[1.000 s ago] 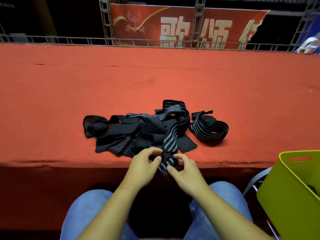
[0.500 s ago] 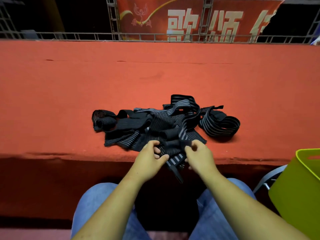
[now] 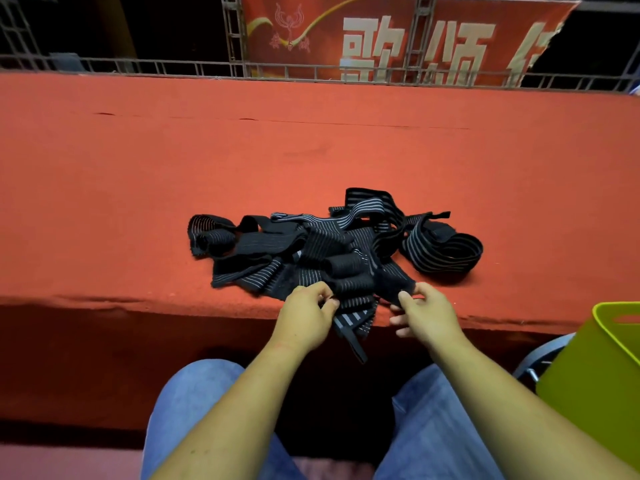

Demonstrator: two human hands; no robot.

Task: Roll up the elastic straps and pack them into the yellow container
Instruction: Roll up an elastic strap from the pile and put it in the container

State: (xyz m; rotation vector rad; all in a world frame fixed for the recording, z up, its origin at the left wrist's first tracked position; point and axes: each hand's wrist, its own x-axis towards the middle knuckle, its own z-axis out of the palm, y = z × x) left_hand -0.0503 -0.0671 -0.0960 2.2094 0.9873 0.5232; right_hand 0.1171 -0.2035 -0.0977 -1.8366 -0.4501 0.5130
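Head view, and we are looking down over a wide red carpeted platform. The tangled pile of black elastic straps with thin grey stripes lies on it near the front edge, just below the centre of our view. At three o'clock of the pile, one strap lies as a loose open coil, touching the heap. At nine o'clock sits a small, partly rolled piece.

Both hands are at six o'clock of the pile, right on the platform's edge. The left hand has its fingers curled in, pinching the side of a grey-striped strap end that droops over the edge towards our lap. The right hand nips a plain black strap tip between thumb and forefinger, the other fingers loose and slightly spread below. We cannot tell whether the two hands hold the same strap.

The yellow-green plastic container stands off the platform at four o'clock of the frame, well apart from the pile, cut off by the right border. Its inside is out of sight, with only the rim and a handle slot showing.

At six o'clock we see blue jeans under the forearms. Up at twelve o'clock, a grey metal truss railing runs along the far edge, with a red banner bearing pale characters behind it.
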